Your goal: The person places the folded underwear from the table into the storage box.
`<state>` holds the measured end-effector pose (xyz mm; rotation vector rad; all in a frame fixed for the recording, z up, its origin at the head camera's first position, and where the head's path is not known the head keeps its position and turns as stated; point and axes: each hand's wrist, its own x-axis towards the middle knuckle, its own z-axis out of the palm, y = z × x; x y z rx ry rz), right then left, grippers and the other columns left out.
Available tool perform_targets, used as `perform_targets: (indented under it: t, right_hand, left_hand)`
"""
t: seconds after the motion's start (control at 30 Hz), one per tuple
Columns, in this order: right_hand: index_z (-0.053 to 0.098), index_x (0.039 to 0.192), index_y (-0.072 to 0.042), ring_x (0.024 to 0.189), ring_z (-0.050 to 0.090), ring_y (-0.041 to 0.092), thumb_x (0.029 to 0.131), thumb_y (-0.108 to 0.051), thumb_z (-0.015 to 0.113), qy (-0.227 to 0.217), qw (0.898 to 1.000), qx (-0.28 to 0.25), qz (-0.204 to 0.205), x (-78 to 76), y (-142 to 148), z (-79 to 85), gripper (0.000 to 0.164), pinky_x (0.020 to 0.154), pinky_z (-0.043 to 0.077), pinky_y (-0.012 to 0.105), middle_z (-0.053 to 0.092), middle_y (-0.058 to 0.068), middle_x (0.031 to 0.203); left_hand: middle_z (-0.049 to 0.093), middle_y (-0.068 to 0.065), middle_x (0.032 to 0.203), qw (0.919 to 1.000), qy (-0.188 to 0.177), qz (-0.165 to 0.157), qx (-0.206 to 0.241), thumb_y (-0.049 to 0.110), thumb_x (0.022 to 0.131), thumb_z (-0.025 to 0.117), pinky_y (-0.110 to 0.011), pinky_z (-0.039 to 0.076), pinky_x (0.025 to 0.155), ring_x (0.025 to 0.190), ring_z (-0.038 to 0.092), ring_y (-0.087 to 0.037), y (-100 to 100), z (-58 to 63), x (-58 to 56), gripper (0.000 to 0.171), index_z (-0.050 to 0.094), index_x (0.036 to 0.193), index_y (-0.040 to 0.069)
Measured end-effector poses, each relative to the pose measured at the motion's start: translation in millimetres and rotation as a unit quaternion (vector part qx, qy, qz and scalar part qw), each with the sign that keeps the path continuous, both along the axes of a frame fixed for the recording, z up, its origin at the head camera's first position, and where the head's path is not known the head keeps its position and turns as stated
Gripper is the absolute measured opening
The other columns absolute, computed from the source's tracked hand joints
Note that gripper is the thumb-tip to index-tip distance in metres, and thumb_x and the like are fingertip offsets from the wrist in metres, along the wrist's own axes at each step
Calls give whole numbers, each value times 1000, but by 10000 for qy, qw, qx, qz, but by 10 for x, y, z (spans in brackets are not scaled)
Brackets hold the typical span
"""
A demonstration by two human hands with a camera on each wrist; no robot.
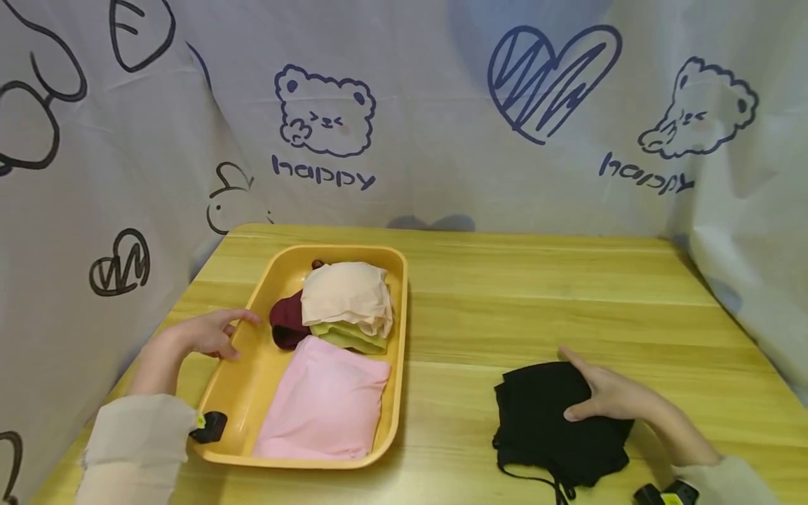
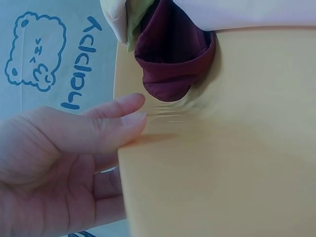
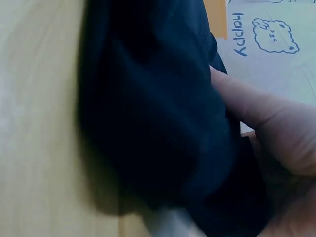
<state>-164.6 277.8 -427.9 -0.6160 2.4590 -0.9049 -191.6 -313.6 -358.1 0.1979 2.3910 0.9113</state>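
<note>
A yellow tray stands on the left of the table. My left hand is at its left rim, thumb over the edge and other fingers outside it. Inside, near that hand, lies a maroon cloth, also in the left wrist view. Beside it a cream folded cloth sits on a green one, with a pink folded cloth in front. My right hand grips a folded black garment with a drawstring, thumb on top; its other fingers are mostly hidden.
The wooden table extends to the right of the tray and behind the black garment. A white sheet with drawings hangs at the back and both sides. A small brown item peeks out behind the cream cloth.
</note>
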Motion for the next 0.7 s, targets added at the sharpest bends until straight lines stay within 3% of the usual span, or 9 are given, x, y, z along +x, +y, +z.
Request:
perform_targets:
  t: [0.17, 0.3, 0.47, 0.7]
  right_hand:
    - [15, 141, 8, 125, 14, 56, 80, -25, 67, -211, 9985, -453, -245, -41, -6, -28, 87, 90, 27, 66, 14, 36, 141]
    - [10, 143, 4, 126, 0, 57, 86, -18, 61, -374, 9928, -1073, -388, -58, 2, -49, 80, 89, 23, 70, 2, 34, 144]
    - [8, 146, -4, 128, -4, 54, 88, -17, 58, -395, 9879, -1390, -561, -80, -25, -29, 77, 88, 22, 71, -2, 29, 147]
    - [14, 145, -7, 130, -11, 50, 89, -15, 55, -534, 9768, -1885, -865, -88, -74, 58, 70, 86, 10, 75, -3, 22, 149]
  left_hand:
    - [32, 0, 62, 10000, 13, -22, -3, -7, 70, 61, -20, 32, 51, 51, 35, -10, 2, 13, 5, 61, 36, 125, -6]
    - [31, 1, 62, 10000, -6, 15, 2, -7, 70, 62, -20, 32, 51, 52, 35, -10, 5, 18, 10, 61, 37, 125, -6]
    - [30, 2, 62, 10000, -20, 38, -9, -7, 70, 62, -20, 33, 51, 52, 35, -10, 0, 15, 13, 60, 37, 125, -6]
    - [29, 2, 61, 10000, -27, 56, 4, -7, 70, 61, -19, 31, 50, 48, 30, -9, 1, 8, 2, 61, 36, 126, -7]
